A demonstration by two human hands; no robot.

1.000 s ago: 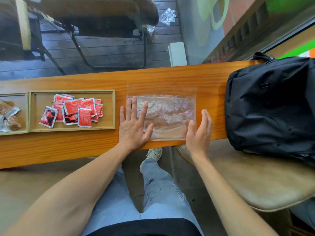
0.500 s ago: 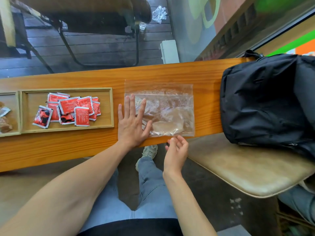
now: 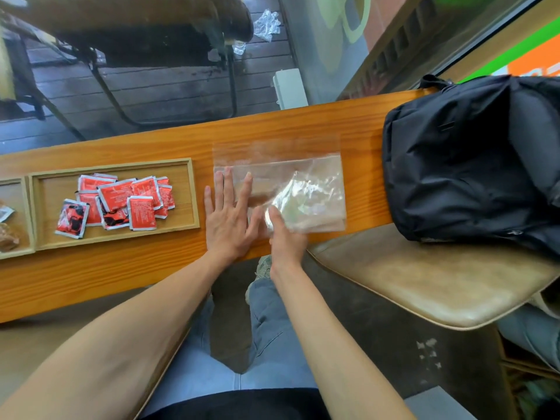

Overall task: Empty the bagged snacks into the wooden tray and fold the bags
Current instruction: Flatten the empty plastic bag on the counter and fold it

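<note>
An empty clear plastic bag (image 3: 303, 174) lies flat on the orange wooden counter (image 3: 121, 268). My left hand (image 3: 228, 216) rests flat with spread fingers on the bag's left edge. My right hand (image 3: 286, 237) grips the bag's near edge and has lifted it, so a crinkled flap stands over the bag's middle. To the left, the wooden tray (image 3: 194, 195) holds several red snack packets (image 3: 121, 198) in a loose pile.
A second tray compartment (image 3: 27, 216) at the far left holds brownish snacks. A black backpack (image 3: 472, 159) sits on a tan padded seat (image 3: 424, 277) at the right, close to the bag. Beyond the counter is glass with dark flooring and a chair frame.
My right hand moved from lying flat at the bag's right side to its near edge, took hold and folded that edge up and away. My left hand stayed pressed on the bag.
</note>
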